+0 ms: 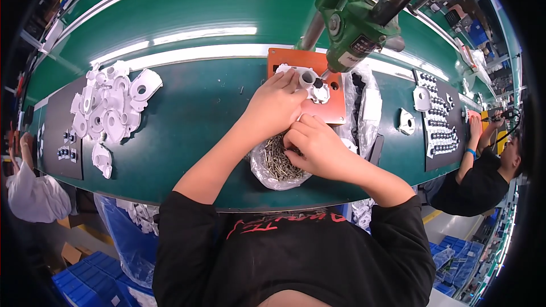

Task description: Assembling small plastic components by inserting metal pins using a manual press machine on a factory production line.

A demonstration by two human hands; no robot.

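Note:
My left hand (277,106) lies over a white plastic housing (320,94) with a round grey-rimmed opening, its fingers closed on the housing's left side. The housing sits on an orange fixture plate (336,112), below the tip of a green screw press (358,37). My right hand (316,146) is curled with fingertips pressed together, close by my left thumb. Whatever it pinches is hidden. Under it stands a clear plastic bag (261,175) full of loose metal screws (277,162), partly covered by the right hand.
A heap of white plastic housings (108,102) lies at the left, one loose housing (102,160) nearer me. At the right, small dark-and-white parts stand in rows on a dark mat (435,162). A plastic-wrapped bundle (371,102) lies beside the plate. Co-workers sit at both sides.

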